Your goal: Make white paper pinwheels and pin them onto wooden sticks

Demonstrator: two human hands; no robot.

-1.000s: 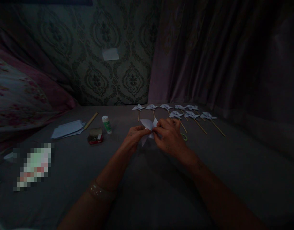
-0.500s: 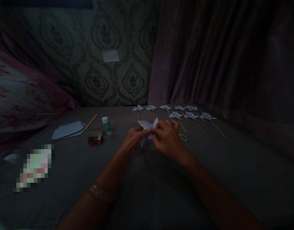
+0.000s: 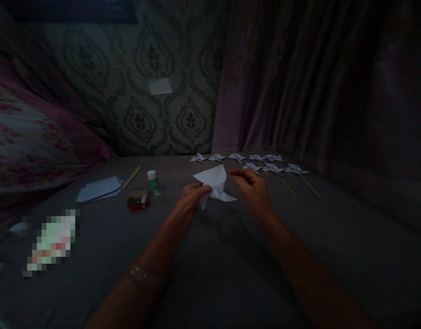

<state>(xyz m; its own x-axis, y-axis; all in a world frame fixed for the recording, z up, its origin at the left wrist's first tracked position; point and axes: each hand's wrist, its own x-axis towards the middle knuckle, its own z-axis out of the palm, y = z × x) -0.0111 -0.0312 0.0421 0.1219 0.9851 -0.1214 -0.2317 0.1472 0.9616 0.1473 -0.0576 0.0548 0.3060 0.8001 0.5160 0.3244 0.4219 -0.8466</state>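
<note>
A white paper pinwheel [image 3: 215, 180] with folded blades is pinched at its middle between the thumb and fingers of my left hand [image 3: 193, 196]. One broad blade stands up toward the back, and others point right and down. My right hand [image 3: 254, 189] is off to the right of the pinwheel, apart from it. Its thumb and index finger are slightly apart, and I see nothing between them. Behind both hands lie several finished paper pinwheels on sticks [image 3: 274, 168].
On the left are a stack of white paper [image 3: 99, 189], wooden sticks [image 3: 132, 177], a green glue bottle [image 3: 154, 183] and an open red box of small metal pieces [image 3: 138, 201]. A blurred-out patterned item [image 3: 54, 242] lies nearer. Curtains [image 3: 299, 68] hang at the right.
My right hand has let go of the pinwheel and moved right. More of the pinwheel's blades show in my left hand. The green scissor handle is now hidden.
</note>
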